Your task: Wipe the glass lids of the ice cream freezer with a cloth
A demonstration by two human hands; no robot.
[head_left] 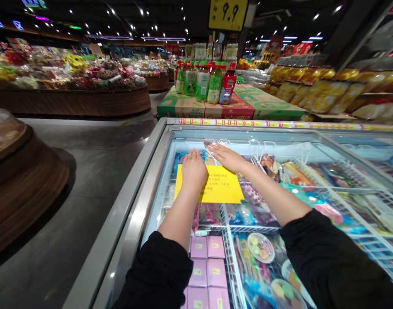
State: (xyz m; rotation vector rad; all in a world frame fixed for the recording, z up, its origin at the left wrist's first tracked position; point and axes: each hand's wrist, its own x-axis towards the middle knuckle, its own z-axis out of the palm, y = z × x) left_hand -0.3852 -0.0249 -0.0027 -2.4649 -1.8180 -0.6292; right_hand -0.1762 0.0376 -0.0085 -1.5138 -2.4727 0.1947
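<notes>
A yellow sign (223,189) with printed lines lies on the glass lid (196,148) of a chest freezer. My left hand (194,169) rests flat over the sign's left part, its fingers stretched forward and a ring on one of them. Just beyond the sign's top edge, my right hand (228,158) reaches in from the right with its fingers extended, pointing left over the glass. Neither hand appears to grip anything. Part of the sign's text is hidden behind my left hand. Below the glass are pink boxes (199,272) and a round tub (260,247).
White wire dividers (230,249) separate packaged frozen goods inside the freezer. A metal frame (132,210) edges it on the left. Bottles (202,81) stand on boxes behind it, under a price sign (228,15). A wooden display stand (25,184) is at the left, across the floor.
</notes>
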